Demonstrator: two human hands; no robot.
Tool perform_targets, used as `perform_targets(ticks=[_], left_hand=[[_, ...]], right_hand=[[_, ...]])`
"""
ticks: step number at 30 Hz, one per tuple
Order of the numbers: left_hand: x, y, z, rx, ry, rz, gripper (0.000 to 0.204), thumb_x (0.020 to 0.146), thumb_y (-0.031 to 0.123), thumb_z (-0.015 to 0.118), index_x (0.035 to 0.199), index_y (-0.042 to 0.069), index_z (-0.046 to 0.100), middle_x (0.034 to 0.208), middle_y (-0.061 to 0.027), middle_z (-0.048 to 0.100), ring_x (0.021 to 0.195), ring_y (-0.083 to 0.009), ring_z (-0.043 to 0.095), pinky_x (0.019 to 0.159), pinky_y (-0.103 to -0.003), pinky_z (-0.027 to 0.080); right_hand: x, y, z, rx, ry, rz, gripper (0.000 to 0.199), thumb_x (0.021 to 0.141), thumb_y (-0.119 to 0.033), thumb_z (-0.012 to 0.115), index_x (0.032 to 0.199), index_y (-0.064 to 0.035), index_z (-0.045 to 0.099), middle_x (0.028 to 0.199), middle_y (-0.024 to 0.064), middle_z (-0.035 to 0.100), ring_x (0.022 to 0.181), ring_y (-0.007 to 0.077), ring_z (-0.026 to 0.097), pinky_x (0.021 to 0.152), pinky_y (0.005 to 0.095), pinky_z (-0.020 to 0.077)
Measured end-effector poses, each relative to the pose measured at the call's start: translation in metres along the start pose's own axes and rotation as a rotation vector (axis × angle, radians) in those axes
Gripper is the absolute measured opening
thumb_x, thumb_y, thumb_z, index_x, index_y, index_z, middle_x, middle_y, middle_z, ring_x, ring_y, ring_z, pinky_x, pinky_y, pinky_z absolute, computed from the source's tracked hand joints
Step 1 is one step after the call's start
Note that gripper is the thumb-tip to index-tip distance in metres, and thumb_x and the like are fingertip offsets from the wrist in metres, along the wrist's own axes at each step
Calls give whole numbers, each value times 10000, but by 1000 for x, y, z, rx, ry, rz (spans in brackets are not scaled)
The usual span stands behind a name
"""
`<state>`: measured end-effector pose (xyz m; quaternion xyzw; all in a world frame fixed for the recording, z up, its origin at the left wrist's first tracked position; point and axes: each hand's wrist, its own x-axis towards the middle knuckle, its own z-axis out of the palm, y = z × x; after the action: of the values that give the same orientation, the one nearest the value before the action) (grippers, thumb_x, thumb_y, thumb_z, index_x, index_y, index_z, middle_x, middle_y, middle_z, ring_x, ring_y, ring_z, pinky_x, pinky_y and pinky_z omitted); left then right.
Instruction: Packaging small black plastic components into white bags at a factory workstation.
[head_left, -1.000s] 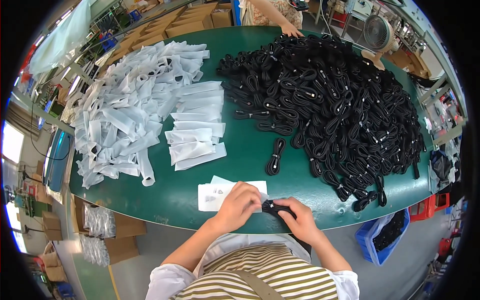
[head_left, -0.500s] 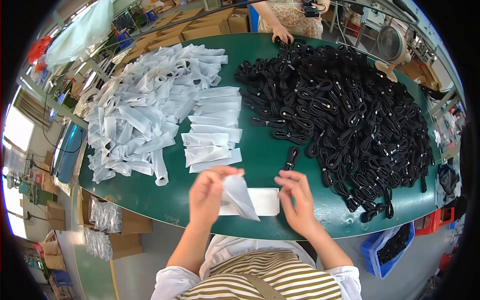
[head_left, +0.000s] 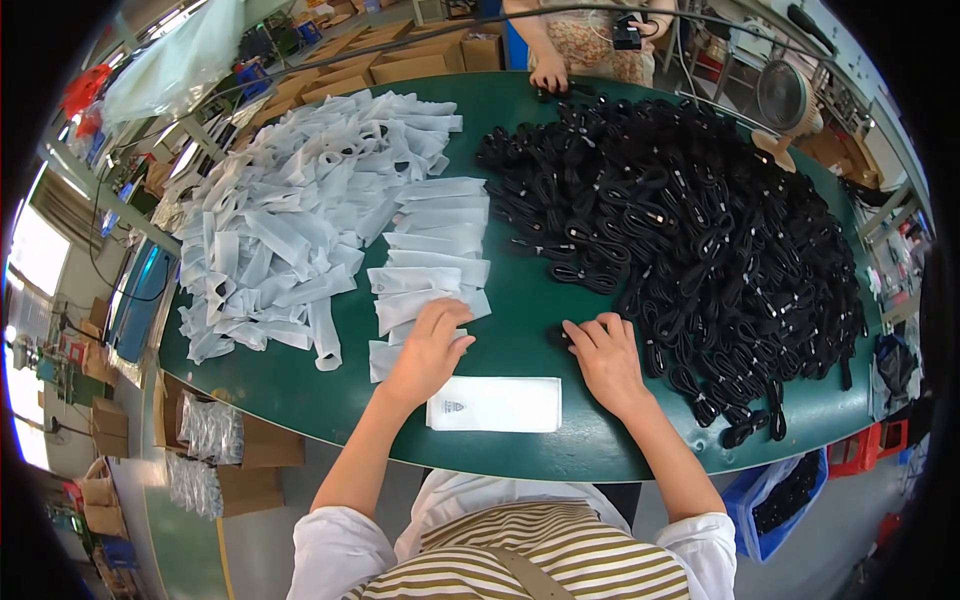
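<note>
My left hand [head_left: 430, 352] rests over a filled white pouch [head_left: 385, 361] at the near end of a row of similar pouches [head_left: 435, 245]. Its fingers are bent, with the thumb apart, and the palm hides part of that pouch. My right hand [head_left: 606, 364] has its fingertips on a coiled black cable [head_left: 558, 337], mostly covered by the fingers. Between my forearms, near the table's front edge, lies a flat white pouch [head_left: 495, 404] with a small dark print; whether others lie beneath it I cannot tell.
A large heap of white pouches [head_left: 280, 225] covers the table's left; a heap of coiled black cables [head_left: 690, 230] covers its right. Across the green table [head_left: 520, 455], a person's hand [head_left: 549, 73] touches dark cables. A fan [head_left: 785, 95] stands at the far right, a blue bin [head_left: 775, 505] below.
My left hand has moved forward and left, setting the pouch it held at the row's near end. My right hand has moved slightly forward onto the loose coiled cable.
</note>
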<state>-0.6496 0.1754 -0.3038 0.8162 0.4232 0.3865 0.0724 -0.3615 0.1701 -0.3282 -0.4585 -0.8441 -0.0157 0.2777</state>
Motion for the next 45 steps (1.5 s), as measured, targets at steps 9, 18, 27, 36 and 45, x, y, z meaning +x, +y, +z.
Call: perform_targets(ticks=[9,18,27,36,45], left_hand=[[-31,85,47,-217,-208,-32,232,778,22,732,982,38,624,925,-125,602,878,-325,605,747,-397,509],[-40,84,58,-372,-298,-361,186,787,10,713,914,29,579,899,-112,586,810,-290,602,710,-371,502],[-37,84,49,-532,-223,-99,166,783,-32,696,882,29,578,991,-97,590,906,-285,576,757,-363,493],[-25,89,33,-332,-128,51,172,753,-14,750,833,60,617,1093,-98,612,1009,-299,531,861,-386,480],[-13,69,-16,-1152,251,-407,159,981,184,583,916,61,506,1137,-174,631,1122,-333,607,964,-466,489]], right_hand=[[-29,-15,-7,1121,-69,717,265,933,-24,611,1197,5,611,937,48,626,696,122,610,631,255,488],[-66,-43,-46,581,-44,332,344,842,-43,721,1177,-113,685,881,80,595,639,172,605,592,257,490],[-63,-42,-58,321,-238,56,308,837,-78,726,1139,-135,704,876,70,583,669,237,605,623,312,507],[-48,-59,-39,707,-72,223,249,877,-31,663,1125,-42,642,1012,96,577,785,197,606,695,302,506],[1,-55,-33,784,132,214,283,887,22,613,1164,-35,610,1107,134,551,810,187,589,700,280,503]])
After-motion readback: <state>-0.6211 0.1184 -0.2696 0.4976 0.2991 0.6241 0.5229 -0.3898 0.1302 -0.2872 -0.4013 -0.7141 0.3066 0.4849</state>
